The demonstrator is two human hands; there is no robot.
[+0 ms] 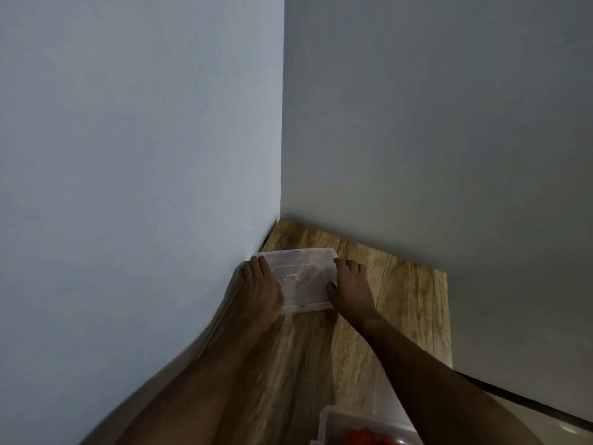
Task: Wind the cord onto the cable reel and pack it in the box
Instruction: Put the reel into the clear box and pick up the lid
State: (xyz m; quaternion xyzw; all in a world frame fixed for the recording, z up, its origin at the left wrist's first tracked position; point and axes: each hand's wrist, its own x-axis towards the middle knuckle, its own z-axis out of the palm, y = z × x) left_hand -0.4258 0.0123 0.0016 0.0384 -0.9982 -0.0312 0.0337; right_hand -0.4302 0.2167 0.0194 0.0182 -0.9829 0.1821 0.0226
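**Lid gripped at both ends in the corner**

Nearest, at about five o'clock, the open box (369, 425) was seen at the frame's bottom edge, something red (365, 436) lying inside it, probably the cable reel, though too little was shown to be sure. Farther out, near twelve o'clock from the box, a clear plastic lid (301, 277) was held flat on the wooden bench (410, 300), tucked against the left wall (128, 155). The left hand (260, 290) was clenched on its nine o'clock end, the right hand (349, 290) on its three o'clock end, presumably so it could be lifted level.

Dim, soft overall blur (wide-angle bending at edges).
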